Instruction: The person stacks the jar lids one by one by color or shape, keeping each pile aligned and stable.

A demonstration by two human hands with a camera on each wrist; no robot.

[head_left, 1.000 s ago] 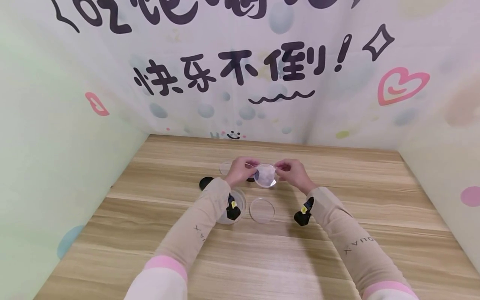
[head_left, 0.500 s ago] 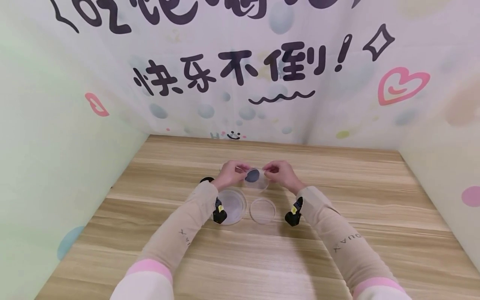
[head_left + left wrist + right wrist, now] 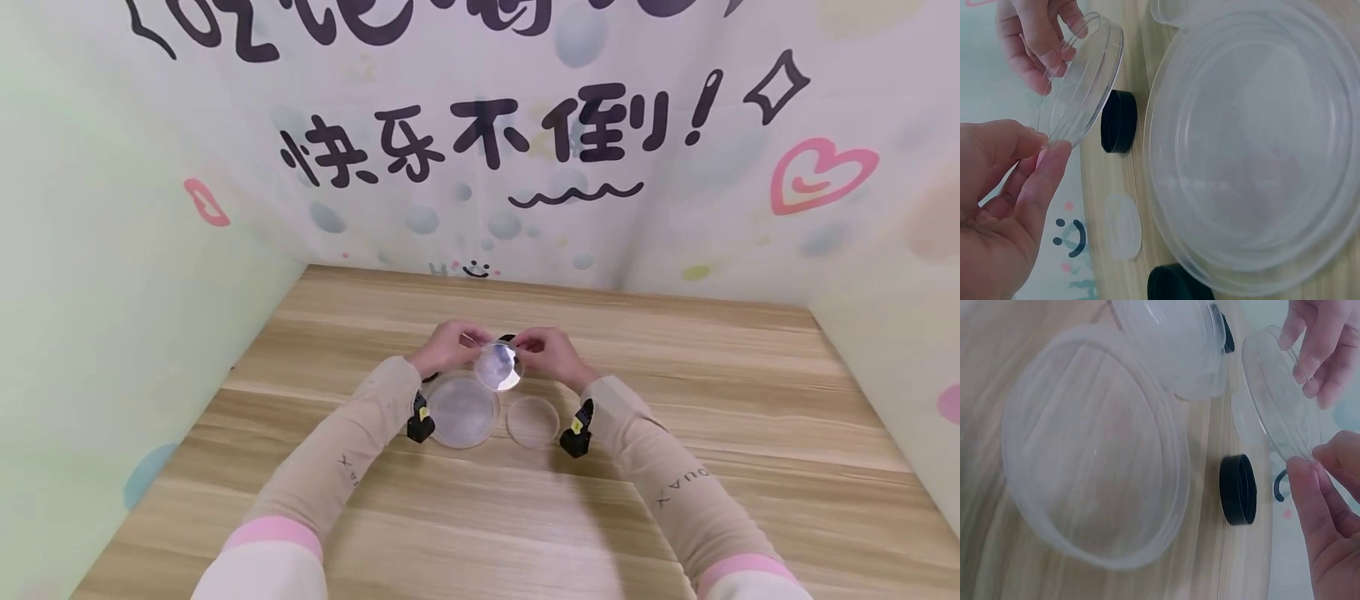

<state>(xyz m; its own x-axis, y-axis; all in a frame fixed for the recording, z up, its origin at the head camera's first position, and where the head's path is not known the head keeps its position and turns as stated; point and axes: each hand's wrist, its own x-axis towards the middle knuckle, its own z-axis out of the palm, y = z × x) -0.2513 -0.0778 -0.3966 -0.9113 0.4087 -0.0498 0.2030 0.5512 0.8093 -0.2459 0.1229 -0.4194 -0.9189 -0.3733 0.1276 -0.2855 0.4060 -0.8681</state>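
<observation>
Both hands hold a clear petri dish [image 3: 498, 367] tilted up above the table. The left hand [image 3: 450, 346] pinches one side of its rim between thumb and fingers. At the opposite side, the right hand [image 3: 553, 357] pinches the rim too. In the left wrist view the dish [image 3: 1088, 81] looks like a shallow, see-through disc with a double edge. Below and nearer lies a large translucent round dish [image 3: 462, 410]. Beside it sits a smaller clear round dish [image 3: 533, 422]. A short black round cap [image 3: 1238, 489] stands on the table behind them.
A second black round piece [image 3: 1175, 284] lies near the left hand's side. Close to it is a small clear disc [image 3: 1123, 226]. The wooden table [image 3: 495, 525] ends at a printed cloth wall [image 3: 450, 225] at the back, with pale walls at either side.
Both hands have moved left and slightly nearer with the petri dish between them. The black cap behind now shows between the hands. The head view has shifted slightly.
</observation>
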